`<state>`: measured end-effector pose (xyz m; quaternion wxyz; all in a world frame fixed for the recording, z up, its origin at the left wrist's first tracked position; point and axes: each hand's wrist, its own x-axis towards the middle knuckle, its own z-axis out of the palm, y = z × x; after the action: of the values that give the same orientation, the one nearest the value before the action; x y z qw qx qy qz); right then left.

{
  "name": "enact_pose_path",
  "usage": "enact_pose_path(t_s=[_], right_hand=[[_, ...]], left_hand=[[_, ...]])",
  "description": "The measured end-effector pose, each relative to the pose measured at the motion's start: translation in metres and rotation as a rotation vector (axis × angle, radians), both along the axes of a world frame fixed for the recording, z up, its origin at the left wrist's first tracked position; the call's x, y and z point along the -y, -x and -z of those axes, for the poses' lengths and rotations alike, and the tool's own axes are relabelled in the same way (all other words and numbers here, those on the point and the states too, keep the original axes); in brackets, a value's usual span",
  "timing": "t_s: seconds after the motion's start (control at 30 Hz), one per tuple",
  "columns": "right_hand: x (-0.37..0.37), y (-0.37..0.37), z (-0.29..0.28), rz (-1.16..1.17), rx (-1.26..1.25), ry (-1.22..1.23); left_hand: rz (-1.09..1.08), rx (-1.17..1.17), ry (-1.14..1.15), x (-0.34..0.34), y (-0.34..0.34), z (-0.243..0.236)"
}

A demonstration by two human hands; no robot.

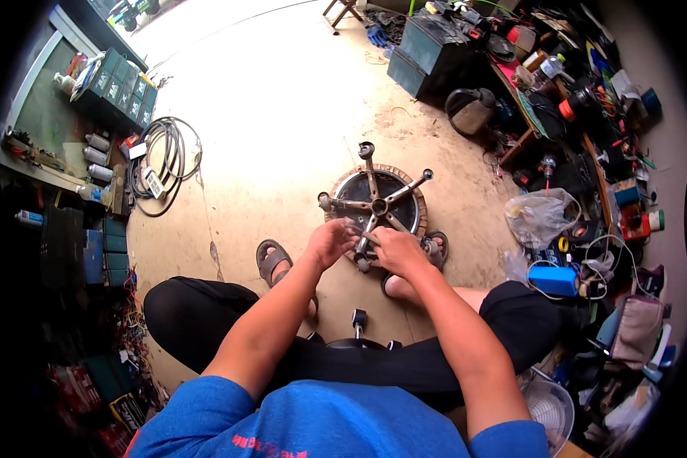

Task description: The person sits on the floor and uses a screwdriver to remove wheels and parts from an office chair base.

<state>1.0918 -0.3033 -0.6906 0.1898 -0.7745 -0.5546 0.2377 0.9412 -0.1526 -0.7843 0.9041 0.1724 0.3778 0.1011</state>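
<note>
The wheeled base (380, 207) lies upturned on the floor (259, 160) at my twelve o'clock, likely so its legs (405, 189) face me, with my left hand (333, 241) at its eight o'clock, my right hand (397, 250) near five, slightly apart, both curled, gripping what, I cannot tell.

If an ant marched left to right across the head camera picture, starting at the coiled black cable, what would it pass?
Coiled black cable → left sandal → left hand → right hand → see-through plastic bag → purplish pouch.
</note>
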Motion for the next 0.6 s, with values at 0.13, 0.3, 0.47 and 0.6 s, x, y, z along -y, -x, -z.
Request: enact_pose_path(t_s=[0.13,0.3,0.47,0.6], right_hand=[[0.009,0.012,0.0,-0.075,0.174,0.044],[0.025,0.026,-0.005,-0.042,0.296,0.176],[0.042,0.024,-0.01,0.016,0.321,0.28],[0.063,0.001,0.002,0.405,0.285,0.169]], left_hand=[[0.088,0.123,0.079,0.003,0.007,-0.033],[0.299,-0.211,-0.333,0.019,0.001,-0.038],[0.286,-0.263,-0.396,0.018,-0.001,-0.022],[0.275,-0.316,-0.443,0.027,-0.008,-0.032]])
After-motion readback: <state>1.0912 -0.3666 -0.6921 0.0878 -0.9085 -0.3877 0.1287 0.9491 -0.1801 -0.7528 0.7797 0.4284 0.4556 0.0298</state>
